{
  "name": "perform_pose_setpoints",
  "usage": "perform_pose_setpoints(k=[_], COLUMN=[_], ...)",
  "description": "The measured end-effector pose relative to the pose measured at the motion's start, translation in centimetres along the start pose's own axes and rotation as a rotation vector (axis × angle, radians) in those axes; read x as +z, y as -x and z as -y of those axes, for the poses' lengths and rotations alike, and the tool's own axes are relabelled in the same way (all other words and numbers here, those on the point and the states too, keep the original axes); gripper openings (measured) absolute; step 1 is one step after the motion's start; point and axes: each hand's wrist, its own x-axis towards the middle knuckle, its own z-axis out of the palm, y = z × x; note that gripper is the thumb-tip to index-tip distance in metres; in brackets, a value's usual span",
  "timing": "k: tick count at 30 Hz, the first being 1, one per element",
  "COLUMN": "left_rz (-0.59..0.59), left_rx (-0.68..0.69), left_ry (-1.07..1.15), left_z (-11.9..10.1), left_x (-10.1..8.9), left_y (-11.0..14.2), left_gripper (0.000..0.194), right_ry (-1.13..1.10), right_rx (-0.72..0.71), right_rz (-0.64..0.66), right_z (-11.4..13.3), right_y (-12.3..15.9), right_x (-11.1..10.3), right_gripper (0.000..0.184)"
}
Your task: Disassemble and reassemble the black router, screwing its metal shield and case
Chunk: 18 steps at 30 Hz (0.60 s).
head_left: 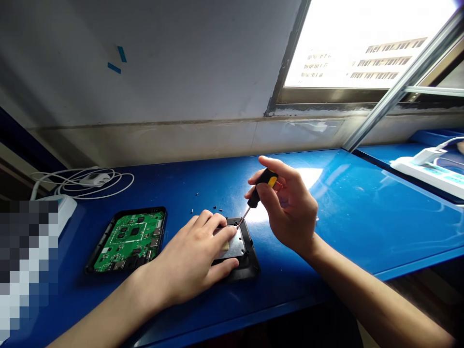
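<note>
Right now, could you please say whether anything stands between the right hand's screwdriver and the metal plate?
Nothing visible blocks the screwdriver in the right hand: its tip is at the far edge of the metal plate, with the left hand close beside.

Easiest way through is the right side tbh: the bench (362,208) is wide open from the right grip (292,210) over to the white power strip (435,176) and slanted metal post (389,94). Left's tighter, green circuit board (121,244) just beside the left grip (201,246), coiled white cable with plug (94,180) farther back. Loose screws (192,211) dot the far-side gap. Over the metal plate (237,246), left grip and tilted screwdriver (266,184) block you.
</note>
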Motion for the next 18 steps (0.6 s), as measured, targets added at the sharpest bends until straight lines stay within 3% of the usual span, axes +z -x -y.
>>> perform_pose_setpoints(k=[12, 18], left_rz=[0.010, 0.007], left_rx=[-0.011, -0.009], left_ry=[-0.002, 0.002], left_z=[0.00, 0.05], left_x=[-0.11, 0.02], left_y=[-0.07, -0.08], left_gripper=[0.037, 0.037], right_ry=[-0.019, -0.082], right_rx=[0.004, 0.035], right_rz=[-0.022, 0.023], right_z=[0.03, 0.01], right_y=[0.07, -0.07], right_x=[0.03, -0.09], right_gripper=[0.032, 0.038])
